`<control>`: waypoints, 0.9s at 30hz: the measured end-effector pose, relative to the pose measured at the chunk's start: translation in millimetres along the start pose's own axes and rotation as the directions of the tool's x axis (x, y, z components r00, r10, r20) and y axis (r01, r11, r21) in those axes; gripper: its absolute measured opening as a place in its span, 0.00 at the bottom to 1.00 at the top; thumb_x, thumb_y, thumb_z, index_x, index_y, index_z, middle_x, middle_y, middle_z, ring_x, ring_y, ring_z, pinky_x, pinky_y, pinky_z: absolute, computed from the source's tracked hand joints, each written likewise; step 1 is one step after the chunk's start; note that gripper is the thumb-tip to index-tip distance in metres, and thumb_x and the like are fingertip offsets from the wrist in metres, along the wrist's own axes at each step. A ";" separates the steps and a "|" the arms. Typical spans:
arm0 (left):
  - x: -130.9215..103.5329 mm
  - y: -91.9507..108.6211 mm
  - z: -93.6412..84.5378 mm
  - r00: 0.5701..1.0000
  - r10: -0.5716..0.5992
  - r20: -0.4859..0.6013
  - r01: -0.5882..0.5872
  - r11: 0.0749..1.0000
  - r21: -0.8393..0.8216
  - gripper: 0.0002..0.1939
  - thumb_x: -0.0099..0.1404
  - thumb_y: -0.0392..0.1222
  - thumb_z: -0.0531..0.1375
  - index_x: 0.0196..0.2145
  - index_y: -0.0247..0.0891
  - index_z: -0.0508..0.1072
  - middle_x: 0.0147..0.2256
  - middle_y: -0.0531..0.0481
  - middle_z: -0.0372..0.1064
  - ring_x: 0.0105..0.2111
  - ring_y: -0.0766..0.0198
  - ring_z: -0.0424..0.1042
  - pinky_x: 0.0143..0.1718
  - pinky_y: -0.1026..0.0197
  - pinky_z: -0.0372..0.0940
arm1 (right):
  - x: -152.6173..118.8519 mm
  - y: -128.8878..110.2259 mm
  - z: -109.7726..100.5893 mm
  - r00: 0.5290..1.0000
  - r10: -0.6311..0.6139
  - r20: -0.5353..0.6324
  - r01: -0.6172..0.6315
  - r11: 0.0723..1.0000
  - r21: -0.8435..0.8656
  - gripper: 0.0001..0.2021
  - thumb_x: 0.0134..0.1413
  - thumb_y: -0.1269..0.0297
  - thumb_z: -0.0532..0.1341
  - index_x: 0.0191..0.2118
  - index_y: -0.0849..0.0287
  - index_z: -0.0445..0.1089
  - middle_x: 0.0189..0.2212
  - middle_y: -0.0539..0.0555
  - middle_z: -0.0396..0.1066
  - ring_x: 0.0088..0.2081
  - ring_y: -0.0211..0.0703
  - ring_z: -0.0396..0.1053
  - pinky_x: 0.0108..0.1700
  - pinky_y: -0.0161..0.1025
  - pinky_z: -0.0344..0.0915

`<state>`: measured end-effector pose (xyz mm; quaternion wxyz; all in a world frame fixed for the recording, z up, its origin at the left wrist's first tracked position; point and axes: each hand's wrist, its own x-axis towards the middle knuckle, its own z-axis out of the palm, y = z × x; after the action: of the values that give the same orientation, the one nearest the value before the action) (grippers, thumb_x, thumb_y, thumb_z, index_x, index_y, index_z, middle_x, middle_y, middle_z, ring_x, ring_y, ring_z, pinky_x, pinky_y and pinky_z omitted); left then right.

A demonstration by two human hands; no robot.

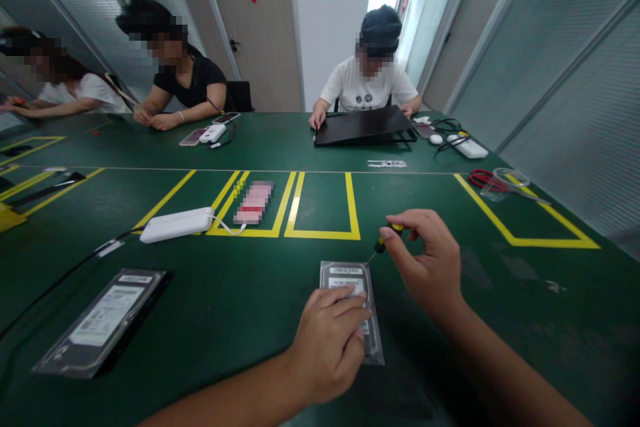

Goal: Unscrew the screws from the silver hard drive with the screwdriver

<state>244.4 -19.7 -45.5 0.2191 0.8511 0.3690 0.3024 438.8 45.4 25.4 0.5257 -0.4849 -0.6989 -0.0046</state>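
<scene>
A silver hard drive [377,337] with white labels lies flat on the green table in front of me. Across its middle rests my left hand [330,340], fingers stretched out over the top face and pressing on it; the hand covers part of the labels. My right hand [425,250] pinches a small screwdriver [389,238] by its black and yellow handle. The screwdriver is tilted, its thin shaft reaching down to the drive's far right corner. Whether the tip sits in a screw is too small to tell. A second hard drive [107,320] lies apart at the left.
A white power bank [177,224] is cabled to a phone [254,203] beyond the drives. Yellow tape [323,235] marks rectangles on the table. Red-handled scissors [483,179] lie at the right. Across the table, a person holds a black panel [365,125]; two others sit at the left.
</scene>
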 end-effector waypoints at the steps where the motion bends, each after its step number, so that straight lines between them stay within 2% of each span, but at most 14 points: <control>1: -0.3 -0.1 0.3 1.000 -0.004 0.007 0.004 1.000 0.005 0.20 0.65 0.36 0.54 0.51 0.41 0.76 0.53 0.49 0.75 0.57 0.49 0.69 0.55 0.41 0.61 | -0.3 0.5 0.2 1.000 0.004 -0.002 -0.004 1.000 -0.005 0.05 0.57 0.66 0.66 0.40 0.56 0.73 0.35 0.53 0.71 0.36 0.43 0.68 0.34 0.42 0.64; 9: -2.0 0.1 0.5 1.000 0.012 0.022 -0.013 0.999 0.033 0.19 0.65 0.37 0.54 0.51 0.40 0.76 0.54 0.47 0.74 0.58 0.48 0.69 0.55 0.41 0.61 | -1.1 3.4 3.3 0.999 -0.001 -0.036 0.000 1.000 -0.029 0.04 0.57 0.66 0.65 0.39 0.55 0.74 0.34 0.53 0.71 0.36 0.43 0.68 0.36 0.43 0.65; 20: -4.2 3.9 2.5 0.998 0.041 0.054 -0.047 0.990 0.132 0.20 0.65 0.38 0.55 0.53 0.38 0.74 0.57 0.46 0.72 0.59 0.46 0.67 0.56 0.40 0.60 | -0.9 4.9 1.7 1.000 -0.006 -0.019 0.006 1.000 -0.024 0.06 0.59 0.67 0.61 0.41 0.56 0.75 0.37 0.55 0.74 0.40 0.47 0.71 0.42 0.47 0.67; 27: -5.0 7.1 2.7 0.996 0.074 0.049 -0.081 0.981 0.174 0.20 0.65 0.38 0.56 0.53 0.36 0.74 0.57 0.45 0.72 0.58 0.46 0.67 0.55 0.41 0.61 | -1.4 4.4 2.7 0.999 0.018 -0.045 -0.020 1.000 -0.023 0.07 0.59 0.65 0.63 0.42 0.57 0.76 0.35 0.54 0.70 0.37 0.44 0.68 0.38 0.44 0.67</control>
<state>247.0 -28.4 -45.0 0.1390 0.8870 0.3560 0.2591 439.8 48.1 20.9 0.5354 -0.4975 -0.6823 -0.0187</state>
